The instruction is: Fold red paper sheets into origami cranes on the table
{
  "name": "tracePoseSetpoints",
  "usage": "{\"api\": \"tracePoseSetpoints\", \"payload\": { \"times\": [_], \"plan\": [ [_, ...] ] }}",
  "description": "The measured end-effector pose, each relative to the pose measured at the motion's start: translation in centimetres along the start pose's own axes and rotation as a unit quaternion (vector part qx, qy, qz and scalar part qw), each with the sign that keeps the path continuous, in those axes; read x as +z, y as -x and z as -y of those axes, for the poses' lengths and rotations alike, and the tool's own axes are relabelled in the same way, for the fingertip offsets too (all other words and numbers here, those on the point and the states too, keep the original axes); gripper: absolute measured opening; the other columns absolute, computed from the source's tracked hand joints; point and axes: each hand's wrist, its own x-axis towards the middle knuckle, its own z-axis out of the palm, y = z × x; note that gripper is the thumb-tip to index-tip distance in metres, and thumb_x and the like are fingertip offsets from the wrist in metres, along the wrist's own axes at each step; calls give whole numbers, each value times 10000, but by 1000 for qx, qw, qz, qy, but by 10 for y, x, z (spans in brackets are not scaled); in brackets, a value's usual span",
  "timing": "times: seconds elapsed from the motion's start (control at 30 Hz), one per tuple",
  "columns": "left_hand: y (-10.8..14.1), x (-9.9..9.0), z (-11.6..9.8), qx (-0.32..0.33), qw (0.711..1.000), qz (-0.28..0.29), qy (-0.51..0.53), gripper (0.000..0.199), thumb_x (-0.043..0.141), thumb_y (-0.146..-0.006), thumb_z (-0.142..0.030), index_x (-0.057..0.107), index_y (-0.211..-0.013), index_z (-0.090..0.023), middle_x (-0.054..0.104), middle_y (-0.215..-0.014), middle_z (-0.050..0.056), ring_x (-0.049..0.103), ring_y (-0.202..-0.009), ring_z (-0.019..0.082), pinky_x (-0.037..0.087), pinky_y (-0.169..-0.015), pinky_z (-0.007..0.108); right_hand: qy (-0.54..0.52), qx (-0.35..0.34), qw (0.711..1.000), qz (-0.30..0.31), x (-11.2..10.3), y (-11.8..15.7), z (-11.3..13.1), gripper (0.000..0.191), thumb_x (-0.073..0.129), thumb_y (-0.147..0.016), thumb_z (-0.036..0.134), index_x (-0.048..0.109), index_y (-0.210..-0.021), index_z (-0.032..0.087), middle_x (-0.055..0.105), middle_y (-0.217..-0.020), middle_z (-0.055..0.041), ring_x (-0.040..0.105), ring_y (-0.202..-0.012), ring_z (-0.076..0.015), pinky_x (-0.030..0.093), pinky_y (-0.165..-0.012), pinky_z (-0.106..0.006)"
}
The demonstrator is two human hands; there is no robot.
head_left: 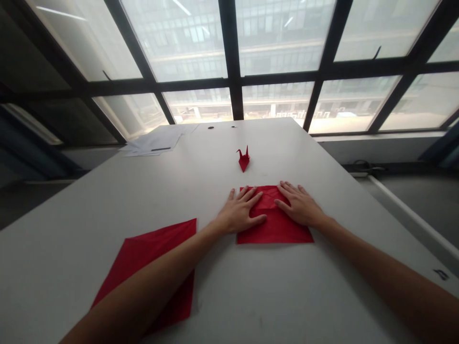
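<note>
A creased red paper sheet (274, 231) lies flat on the white table (229, 296). My left hand (242, 210) rests on its left side, palm down with fingers spread. On the right part of the same sheet lies my right hand (299, 204), fingers also stretched out. Both hands press on the paper and neither grips it. Beyond them stands a folded red paper crane (244, 161). A second red sheet (143, 253) is at the lower left, partly hidden under my left forearm.
White papers (154, 142) lie at the table's far left corner with a dark strip (160, 149) on them. A small dark round object (211, 127) sits near the far edge. Windows stand behind the table. A dark mark (440, 274) shows near the right edge.
</note>
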Motion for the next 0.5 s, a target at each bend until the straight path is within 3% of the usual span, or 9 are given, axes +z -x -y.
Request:
{"api": "tracePoseSetpoints", "payload": {
  "times": [0.5],
  "plan": [
    [7,-1,-4,10,1000,-9,10,858,334,-858,-797,178,-1561,-329,178,-1631,45,98,-1505,339,14,-1174,648,33,-23,999,0,4,7,-6,685,272,-990,589,254,-1549,194,225,-1611,-69,188,-1498,-229,167,-1218,-489]
  ]
}}
